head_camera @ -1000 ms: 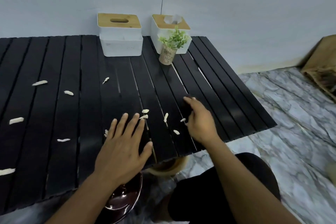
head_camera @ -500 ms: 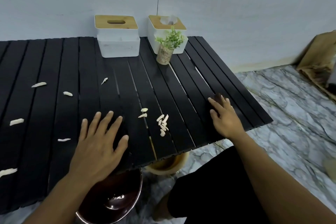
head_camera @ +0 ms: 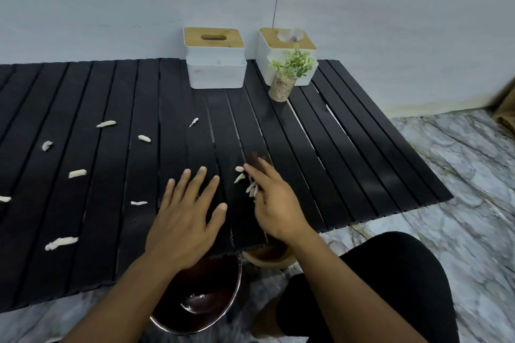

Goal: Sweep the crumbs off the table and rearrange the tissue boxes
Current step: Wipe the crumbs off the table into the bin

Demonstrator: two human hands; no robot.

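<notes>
A black slatted table [head_camera: 334, 147] carries scattered white crumbs [head_camera: 77, 173] on its left half. My left hand [head_camera: 184, 220] lies flat near the front edge with its fingers spread, holding nothing. Just right of it, my right hand [head_camera: 276, 203] grips a small dark brush [head_camera: 254, 159] and presses against a little heap of crumbs [head_camera: 252, 189]. Two white tissue boxes with wooden lids stand at the back by the wall: the left tissue box [head_camera: 216, 64] sits on a white tray, and the right tissue box [head_camera: 267, 47] has a tissue sticking up.
A small green plant in a speckled pot [head_camera: 289, 72] stands in front of the right box. Below the table's front edge are a dark shiny bowl [head_camera: 200, 303] and a pale wooden bowl [head_camera: 270, 257]. My black-clad knee and marbled floor are at right.
My right hand has swept leftward from the table's right part to the crumb heap. My left hand has shifted slightly right, closer to the heap.
</notes>
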